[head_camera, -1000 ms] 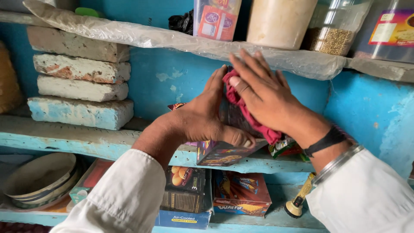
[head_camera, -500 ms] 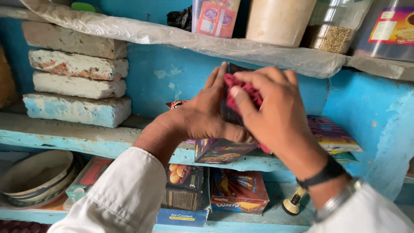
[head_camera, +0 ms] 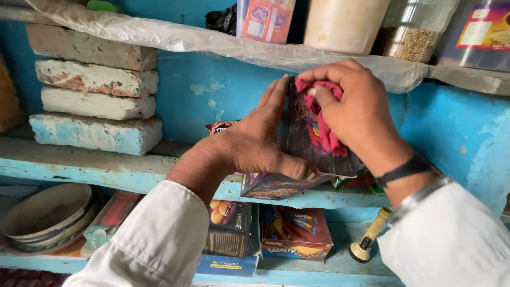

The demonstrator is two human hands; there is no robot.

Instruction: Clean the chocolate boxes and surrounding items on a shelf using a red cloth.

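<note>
My left hand (head_camera: 260, 141) grips a dark printed snack box (head_camera: 305, 135), holding it upright and tilted over the blue middle shelf (head_camera: 95, 170). My right hand (head_camera: 356, 109) is closed around a bunched red cloth (head_camera: 324, 125) and presses it against the box's upper face. A black band and a metal bangle sit on my right wrist. Both sleeves are white. Most of the box is hidden behind my hands.
Four worn bricks (head_camera: 93, 98) are stacked at the left of the shelf. Jars and packets (head_camera: 345, 21) stand on the plastic-covered top shelf. Below lie stacked bowls (head_camera: 45, 215), several snack boxes (head_camera: 295, 231) and a yellow torch (head_camera: 369, 236).
My right hand has slid the red cloth upward across the box, from its lower right toward its top edge. My left hand keeps its hold on the box.
</note>
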